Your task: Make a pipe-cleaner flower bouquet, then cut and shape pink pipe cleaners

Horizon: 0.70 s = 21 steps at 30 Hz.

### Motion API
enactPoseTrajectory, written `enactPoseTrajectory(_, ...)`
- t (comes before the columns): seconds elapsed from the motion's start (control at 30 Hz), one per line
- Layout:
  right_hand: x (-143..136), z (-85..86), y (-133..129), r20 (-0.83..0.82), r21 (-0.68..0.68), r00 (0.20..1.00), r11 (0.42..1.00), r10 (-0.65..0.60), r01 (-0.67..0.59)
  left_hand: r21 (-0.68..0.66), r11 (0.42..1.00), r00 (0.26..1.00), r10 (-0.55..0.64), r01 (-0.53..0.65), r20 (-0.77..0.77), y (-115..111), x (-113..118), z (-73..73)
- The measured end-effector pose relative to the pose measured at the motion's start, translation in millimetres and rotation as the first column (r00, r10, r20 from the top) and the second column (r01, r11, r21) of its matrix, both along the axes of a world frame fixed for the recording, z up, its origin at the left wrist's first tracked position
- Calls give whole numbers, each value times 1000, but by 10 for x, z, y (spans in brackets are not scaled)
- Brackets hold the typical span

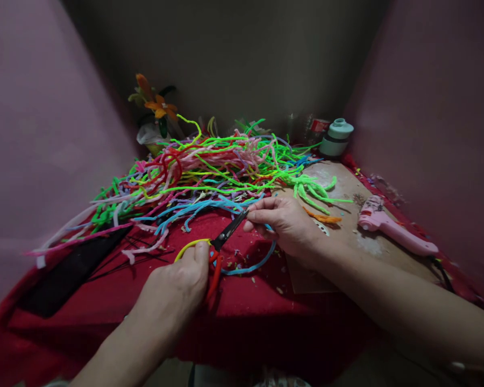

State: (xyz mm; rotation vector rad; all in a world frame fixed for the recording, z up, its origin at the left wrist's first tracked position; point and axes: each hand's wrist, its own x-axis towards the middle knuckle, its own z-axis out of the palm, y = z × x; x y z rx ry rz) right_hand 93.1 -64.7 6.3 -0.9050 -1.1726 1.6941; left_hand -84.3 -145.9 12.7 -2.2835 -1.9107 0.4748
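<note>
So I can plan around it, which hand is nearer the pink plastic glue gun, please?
Right: the right hand is left of the glue gun; the left hand is farther left.

Dim light over the red cloth, faint shadows beneath the forearms; dark backdrop, edges stretched and soft.
</note>
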Motion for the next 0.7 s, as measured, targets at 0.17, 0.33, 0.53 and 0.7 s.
enactPoseTrajectory(0.17, 0, -15, 0, 3, -11, 1000, 1000, 14, -14, 5, 1000, 1000, 7, -7, -17, 4, 43, 49)
enactPoseTrajectory(0.33, 3, -16, 0, 8, -6, 1000, 1000, -2, 2, 83, 996, 999, -21, 24, -38, -21, 8, -6)
enactPoseTrajectory(0.53, 0, 2, -3, 61, -2, 998, 1000, -24, 24, 129, 990, 998, -54, 56, -21, 18, -40, -99)
enactPoseTrajectory(0.7, 9, 4, 23, 6, -22, 1000, 999, -28, 28, 173, 985, 999, -5, 13, -44, 81, -141, -36)
